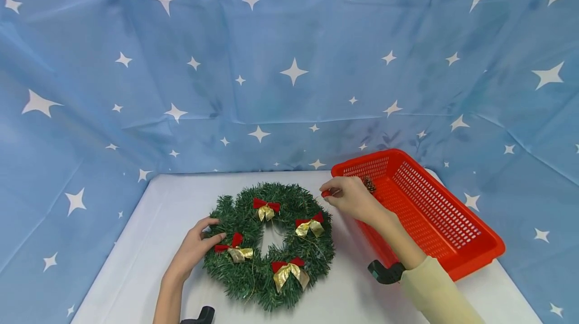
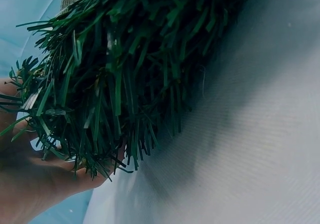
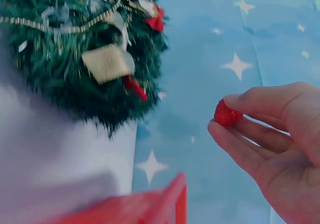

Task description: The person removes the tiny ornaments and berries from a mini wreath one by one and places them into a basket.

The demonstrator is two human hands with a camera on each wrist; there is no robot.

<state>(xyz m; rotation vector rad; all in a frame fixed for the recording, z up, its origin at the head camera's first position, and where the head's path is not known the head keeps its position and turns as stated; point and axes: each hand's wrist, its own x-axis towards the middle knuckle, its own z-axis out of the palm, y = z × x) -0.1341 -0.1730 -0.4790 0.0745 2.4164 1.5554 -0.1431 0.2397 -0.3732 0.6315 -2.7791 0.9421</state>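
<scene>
A green wreath (image 1: 228,274) of artificial fir lies on the white table, dressed with several red and gold bows (image 1: 289,274). At its left edge my left hand (image 1: 192,248) grips the foliage between thumb and fingers; in the left wrist view, needles (image 2: 115,84) partly cover the fingers. My right hand (image 1: 350,198) is raised between the wreath and the red basket. Its thumb and fingertips pinch a small bumpy red berry (image 3: 227,113), clear of the wreath. A thin gold bead string (image 3: 80,28) crosses the wreath in the right wrist view.
The red plastic basket (image 1: 486,248) with slotted walls stands on the right, under my right forearm. A pine cone (image 1: 369,184) lies inside near its left wall. Blue star-patterned cloth (image 1: 280,27) hangs behind the white table (image 1: 135,263).
</scene>
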